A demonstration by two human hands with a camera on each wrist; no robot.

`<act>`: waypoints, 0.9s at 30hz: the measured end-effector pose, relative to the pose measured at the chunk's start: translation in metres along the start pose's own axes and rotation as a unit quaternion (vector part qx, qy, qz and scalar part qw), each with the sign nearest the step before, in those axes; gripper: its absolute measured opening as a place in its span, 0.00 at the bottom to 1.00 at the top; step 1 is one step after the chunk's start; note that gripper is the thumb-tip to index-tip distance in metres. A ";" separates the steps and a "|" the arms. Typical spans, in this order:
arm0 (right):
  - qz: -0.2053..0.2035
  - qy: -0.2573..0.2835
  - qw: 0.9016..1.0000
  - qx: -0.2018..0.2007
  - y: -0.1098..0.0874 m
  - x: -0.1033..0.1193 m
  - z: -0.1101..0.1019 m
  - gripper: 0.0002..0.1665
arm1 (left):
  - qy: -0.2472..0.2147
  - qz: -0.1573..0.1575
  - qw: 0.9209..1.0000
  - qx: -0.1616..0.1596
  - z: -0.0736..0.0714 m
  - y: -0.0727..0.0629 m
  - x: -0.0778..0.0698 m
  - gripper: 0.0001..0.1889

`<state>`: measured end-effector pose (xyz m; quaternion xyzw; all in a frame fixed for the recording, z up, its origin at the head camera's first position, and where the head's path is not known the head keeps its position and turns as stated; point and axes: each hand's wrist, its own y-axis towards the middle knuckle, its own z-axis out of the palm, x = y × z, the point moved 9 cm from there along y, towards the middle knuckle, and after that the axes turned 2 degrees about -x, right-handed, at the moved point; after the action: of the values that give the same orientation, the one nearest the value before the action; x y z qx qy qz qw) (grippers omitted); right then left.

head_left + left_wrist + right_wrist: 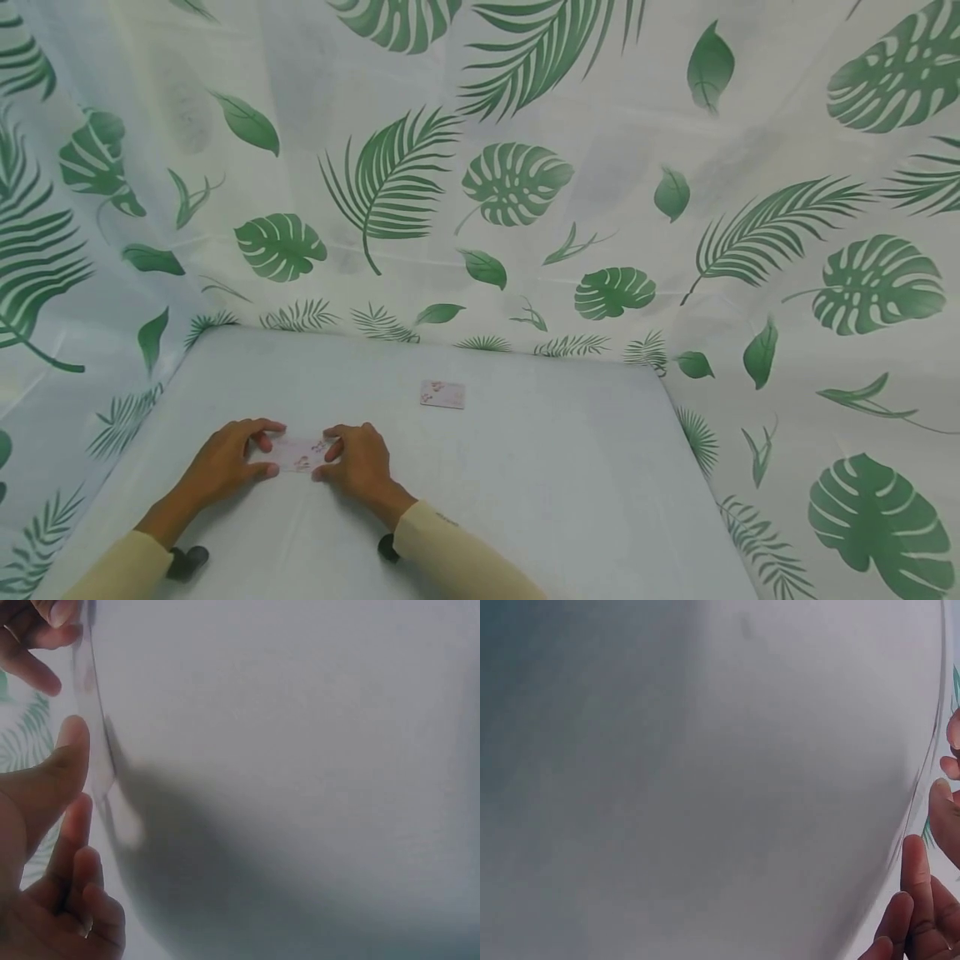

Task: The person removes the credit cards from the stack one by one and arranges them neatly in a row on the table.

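Observation:
A pale pink flower-printed card (296, 454) is low over the white table at the left of the head view, between both hands. My left hand (234, 457) holds its left end, with thumb on the near edge and index finger by the far edge. At the other end my right hand (362, 462) grips it in much the same way. In the left wrist view the card (94, 742) appears almost edge-on as a thin strip beside the fingertips. A second pink flower-printed card (442, 394) lies flat farther back, to the right of the hands.
The table (570, 483) has a white cover. Behind it and at both sides hangs a white curtain (600, 158) printed with green leaves. Dark wrist-worn pieces (187, 562) show below the sleeves.

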<state>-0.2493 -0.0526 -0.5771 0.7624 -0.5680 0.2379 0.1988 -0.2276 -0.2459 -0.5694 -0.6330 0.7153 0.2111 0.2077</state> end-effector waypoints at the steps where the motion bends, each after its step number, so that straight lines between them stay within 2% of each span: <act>1: -0.002 0.004 1.000 -0.002 0.000 -0.002 -0.001 0.31 | 0.000 0.003 1.000 -0.003 0.000 0.001 -0.001 0.31; 10: -0.016 0.021 0.999 -0.033 0.003 -0.017 -0.024 0.32 | -0.007 0.036 0.999 -0.037 -0.004 0.010 -0.022 0.30; 18: -0.013 0.036 0.998 -0.041 0.005 -0.032 -0.034 0.31 | -0.013 0.056 0.997 -0.056 0.001 0.020 -0.037 0.31; 27: 0.008 0.063 0.997 -0.050 0.007 -0.048 -0.048 0.31 | -0.017 0.060 0.997 -0.051 0.011 0.033 -0.053 0.32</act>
<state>-0.2738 0.0099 -0.5661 0.7301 -0.5719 0.2585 0.2702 -0.2541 -0.1925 -0.5476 -0.5951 0.7365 0.2700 0.1746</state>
